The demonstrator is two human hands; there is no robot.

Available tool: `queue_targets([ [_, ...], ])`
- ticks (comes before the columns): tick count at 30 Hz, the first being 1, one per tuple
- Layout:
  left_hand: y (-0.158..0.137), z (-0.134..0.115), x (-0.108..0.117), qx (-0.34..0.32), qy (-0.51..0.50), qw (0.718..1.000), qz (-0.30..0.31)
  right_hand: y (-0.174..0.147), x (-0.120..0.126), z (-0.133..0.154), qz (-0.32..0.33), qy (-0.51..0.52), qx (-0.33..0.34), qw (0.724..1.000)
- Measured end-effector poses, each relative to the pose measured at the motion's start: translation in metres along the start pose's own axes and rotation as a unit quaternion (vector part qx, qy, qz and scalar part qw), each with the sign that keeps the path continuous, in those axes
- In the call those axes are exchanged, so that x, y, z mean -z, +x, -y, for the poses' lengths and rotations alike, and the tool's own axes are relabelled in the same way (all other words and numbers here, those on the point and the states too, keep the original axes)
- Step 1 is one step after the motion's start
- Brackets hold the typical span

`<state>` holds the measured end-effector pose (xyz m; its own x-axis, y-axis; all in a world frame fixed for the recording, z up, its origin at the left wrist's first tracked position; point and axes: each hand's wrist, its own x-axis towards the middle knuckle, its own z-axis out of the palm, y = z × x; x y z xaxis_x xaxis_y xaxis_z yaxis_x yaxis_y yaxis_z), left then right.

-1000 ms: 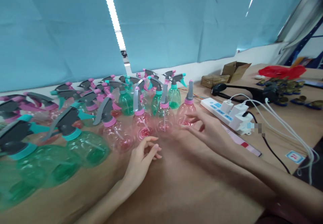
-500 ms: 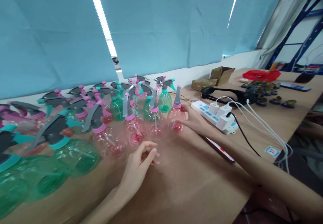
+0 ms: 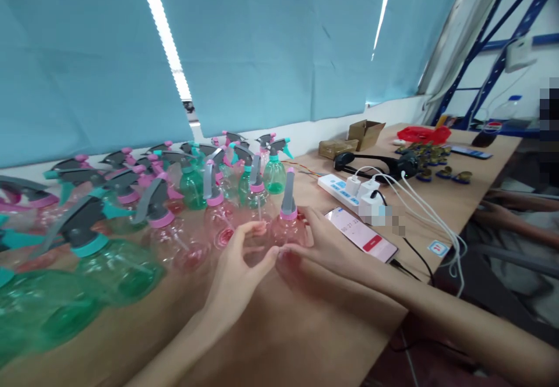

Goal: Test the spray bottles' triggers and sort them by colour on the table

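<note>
A pink bottle (image 3: 285, 233) is between the two hands, in front of the worker and at the right end of the near row of bottles; whether its base rests on the worktop (image 3: 297, 340) cannot be told. The right hand (image 3: 321, 238) curls round its right side, thumb across the near face and fingers behind, lightly pressed on it. The left hand (image 3: 236, 265) cups toward the other side, its fingers bent and spread; contact there is unclear.

The bottle looks to be thin, clear plastic: probably light, fairly stiff, somewhat slippery on its round belly, and more likely to dent or crack than shatter. The tall sprayer (image 3: 289, 195) may make it tippy. A hold round the belly from both sides seems best, or just below the collar (image 3: 288, 213).

Counted: one bottle in hand, three more pink bottles (image 3: 220, 215) to its left, and at least two green bottles (image 3: 120, 270) at near left. The far ones overlap too much to count. On the right are one power strip (image 3: 336, 190) with a phone (image 3: 360, 234) just beside it, one headset (image 3: 378, 163), two boxes (image 3: 365, 137) and one red bag (image 3: 423, 135).
</note>
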<state>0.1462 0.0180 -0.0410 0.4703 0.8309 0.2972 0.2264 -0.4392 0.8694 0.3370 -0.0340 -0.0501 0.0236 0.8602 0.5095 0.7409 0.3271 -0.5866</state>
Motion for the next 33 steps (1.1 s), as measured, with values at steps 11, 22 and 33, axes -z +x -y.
queue_targets([
  [11,-0.052,-0.021,0.063,0.003,0.055,0.997,-0.056,-0.003,-0.060,0.089,0.162,0.102,0.094,0.977],
  [22,-0.111,-0.006,0.142,0.074,0.073,0.975,-0.195,-0.003,-0.140,0.162,0.201,0.104,0.205,0.952],
  [33,-0.115,-0.009,0.159,0.060,0.115,0.971,-0.201,0.015,-0.138,0.111,0.271,0.065,0.182,0.943],
])
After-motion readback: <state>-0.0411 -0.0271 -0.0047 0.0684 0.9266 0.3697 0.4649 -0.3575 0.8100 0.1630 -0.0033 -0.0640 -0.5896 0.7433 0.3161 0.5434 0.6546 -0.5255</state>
